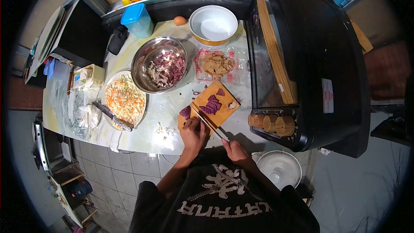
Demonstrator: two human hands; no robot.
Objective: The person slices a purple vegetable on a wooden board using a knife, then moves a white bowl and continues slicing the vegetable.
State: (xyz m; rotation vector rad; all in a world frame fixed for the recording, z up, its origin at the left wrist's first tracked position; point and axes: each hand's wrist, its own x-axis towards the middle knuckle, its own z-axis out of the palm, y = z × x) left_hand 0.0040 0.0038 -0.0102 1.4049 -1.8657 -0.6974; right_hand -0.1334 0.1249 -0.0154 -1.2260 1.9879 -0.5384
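Observation:
My right hand point(236, 151) is closed around the handle of a kitchen knife point(211, 125), whose blade crosses the wooden cutting board point(230, 113) diagonally. On the blade's left, my left hand point(193, 134) has its fingers bent down at the board's near corner. A piece of purple vegetable point(185, 112) lies against those fingertips, partly covered by them. Beyond the blade rest several purple slices point(211, 105), a single separate slice point(221, 92) and a small pale piece point(232, 105).
Behind the board are a steel bowl point(138, 71) of chopped purple and white food, a bag of brown slices point(218, 64) and a white bowl point(213, 23). A plate of shredded vegetables point(125, 97) carries another knife point(113, 115). A black oven point(315, 69) bounds the right side.

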